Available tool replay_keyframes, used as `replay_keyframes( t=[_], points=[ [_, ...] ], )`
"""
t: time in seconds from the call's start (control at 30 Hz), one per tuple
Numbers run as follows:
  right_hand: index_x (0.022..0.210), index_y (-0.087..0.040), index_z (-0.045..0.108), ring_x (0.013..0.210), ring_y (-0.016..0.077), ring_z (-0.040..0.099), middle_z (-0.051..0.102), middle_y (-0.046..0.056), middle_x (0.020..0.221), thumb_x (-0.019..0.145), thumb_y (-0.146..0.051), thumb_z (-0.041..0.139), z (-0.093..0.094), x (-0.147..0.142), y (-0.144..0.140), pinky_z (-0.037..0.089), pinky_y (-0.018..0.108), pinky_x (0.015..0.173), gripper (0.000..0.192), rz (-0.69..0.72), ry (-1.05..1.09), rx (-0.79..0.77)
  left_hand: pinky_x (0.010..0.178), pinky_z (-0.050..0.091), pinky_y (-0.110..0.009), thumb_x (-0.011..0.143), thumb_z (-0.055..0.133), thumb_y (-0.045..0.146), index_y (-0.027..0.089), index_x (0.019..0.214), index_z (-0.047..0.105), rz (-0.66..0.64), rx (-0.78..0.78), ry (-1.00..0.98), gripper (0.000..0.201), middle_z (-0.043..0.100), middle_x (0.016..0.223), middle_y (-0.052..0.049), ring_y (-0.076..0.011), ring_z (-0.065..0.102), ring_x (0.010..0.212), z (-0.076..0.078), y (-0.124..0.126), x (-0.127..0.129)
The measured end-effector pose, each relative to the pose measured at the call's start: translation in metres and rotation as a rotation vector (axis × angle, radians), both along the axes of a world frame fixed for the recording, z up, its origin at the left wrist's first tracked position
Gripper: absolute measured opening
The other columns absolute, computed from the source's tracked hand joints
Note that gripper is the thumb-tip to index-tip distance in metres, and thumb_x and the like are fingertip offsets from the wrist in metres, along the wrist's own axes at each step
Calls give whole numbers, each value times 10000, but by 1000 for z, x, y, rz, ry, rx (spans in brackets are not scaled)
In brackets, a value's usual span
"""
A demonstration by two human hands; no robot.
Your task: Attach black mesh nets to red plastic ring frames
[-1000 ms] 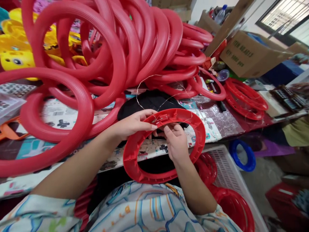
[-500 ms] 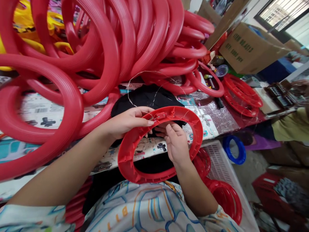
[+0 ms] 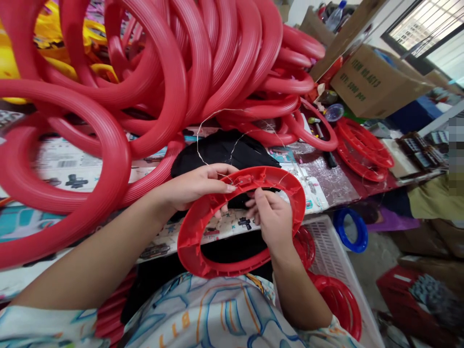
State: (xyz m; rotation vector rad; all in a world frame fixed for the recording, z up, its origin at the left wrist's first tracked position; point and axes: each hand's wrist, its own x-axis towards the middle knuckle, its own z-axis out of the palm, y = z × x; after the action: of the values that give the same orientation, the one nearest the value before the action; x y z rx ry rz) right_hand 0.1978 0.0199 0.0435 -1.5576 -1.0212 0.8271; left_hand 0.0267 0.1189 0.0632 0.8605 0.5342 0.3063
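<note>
— Red flat plastic ring, ribbed on its inner face: where does it sit?

— Tilted up in front of the person's chest, over the near edge of the cluttered work table. The left hand clamps the ring's top arc, thumb on one face, fingers on the other. The right hand reaches through the ring's opening, its fingertips pinched together just below a small red block moulded into the top arc.

— Pinched on what?

— Most likely the thin silvery wire, which loops up from that block over a black cloth. Whether the fingers truly hold the wire end, I cannot tell; it is too fine there.

— What might go wrong?

— I judge the wire could slip from the pinch or kink, since it is springy and its free loop rises near the big heap of red ribbed hoops, where it could snag. The ring, held by one hand at the top only, could also twist.

— And around it?

— A white slatted crate with more red rings stands below on the right, a blue ring lies on the floor, and a cardboard box sits farther back.
</note>
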Motion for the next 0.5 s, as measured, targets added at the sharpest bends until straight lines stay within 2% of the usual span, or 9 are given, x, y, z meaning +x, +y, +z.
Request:
replay_keyframes(
  t=[0.07,0.1,0.17,0.23,0.27,0.33,0.4,0.43,0.5],
  points=[
    [844,-198,706,674,159,590,644,16,710,724,-470,760,10,14,-10,514,353,746,301,-102,-206,100,399,488,-180,741,680,188,194,1027,577,15,0,6,304,612,588,49,-122,609,435,1,0,-1],
    [911,-202,703,815,190,605,662,37,828,661,-444,813,14,23,-14,493,391,866,365,-174,-350,169,384,474,-174,731,689,187,195,1024,591,25,-4,10,308,613,598,50,-118,602,426,1,0,-2],
    [1093,-179,659,1122,287,542,629,111,1124,531,-460,879,20,44,-18,405,484,1028,666,-276,-706,243,356,436,-162,703,710,191,189,1023,610,49,-6,11,336,629,630,40,-109,587,417,1,1,-3],
    [1279,-171,555,1298,346,421,515,151,1352,457,-460,902,22,64,-17,317,545,1104,937,-204,-767,97,353,415,-166,671,729,205,174,1024,614,60,10,8,373,643,651,26,-105,573,415,1,2,-3],
    [1305,-183,536,1300,346,429,515,141,1366,453,-439,903,21,73,-16,306,552,1111,963,-125,-681,-8,363,418,-176,657,737,218,169,1020,606,51,28,7,389,650,663,19,-103,566,413,2,2,-3],
    [1191,-196,619,1131,309,573,646,95,1186,490,-385,884,18,88,-14,402,523,1042,773,18,-472,-164,398,436,-209,649,745,269,182,1015,563,33,84,48,418,658,686,11,-113,562,418,4,0,-2],
    [973,-177,686,835,236,654,704,43,891,527,-347,864,18,100,-13,531,429,838,509,42,-331,-196,480,484,-261,661,750,352,203,999,516,94,225,185,437,665,737,1,-146,606,505,10,-5,-3],
    [900,-168,683,701,196,642,689,20,780,538,-340,859,21,105,-14,549,369,713,437,13,-282,-179,556,514,-299,668,751,392,209,992,510,186,354,285,443,668,791,-10,-172,638,604,13,-9,-5],
    [874,-171,644,525,130,579,644,-27,666,554,-332,856,31,115,-18,509,275,526,417,-81,-162,-122,786,524,-387,678,758,412,215,994,535,501,695,467,434,652,951,-37,-227,644,879,22,-24,-10]
  ],
)
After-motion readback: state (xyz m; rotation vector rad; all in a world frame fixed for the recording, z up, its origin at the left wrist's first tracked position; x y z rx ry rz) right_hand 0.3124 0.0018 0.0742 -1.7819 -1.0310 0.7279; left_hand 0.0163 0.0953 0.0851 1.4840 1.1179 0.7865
